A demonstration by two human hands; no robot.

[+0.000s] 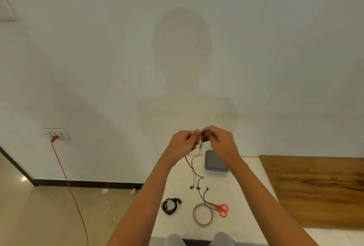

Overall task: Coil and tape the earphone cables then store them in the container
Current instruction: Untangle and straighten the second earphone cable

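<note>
A: Nearest first. What's closest to the person?

B: Grey knees (173, 239) at the edge of the white desk (177, 228). Well below the fingers: a thin ring of tape (202, 214), lying flat. Red-handled scissors (222, 209) just right of it, blades touching or crossing the ring's upper right.

A: Any earphones done?

B: One black coil (170, 205), left of the tape and apart from it, below the left hand (183, 143).

A: And the one in work?

B: Black cable (190, 164). It drops from under the left hand, kinks across the desk and ends near the scissors. A pale cable (194, 178) lies beside it, buds at the lower end; its top end, can't tell.

A: Fingers?

B: Both hands raised over the desk's far side, fingertips meeting. Left fingers (196, 133) curled, pinching the dark cable end. Right hand (222, 141) likewise, its fingers (208, 130) bent over the same bit. Blurred, so the exact grip isn't clear.

A: Container?

B: Grey container (214, 162), lid on, just below the right hand, against the wall (177, 29).

A: Further off?

B: Wooden board (315, 190) far right of the fingers. Far left, a wall socket (58, 133) with a red cord (67, 182) running down to the floor.
</note>
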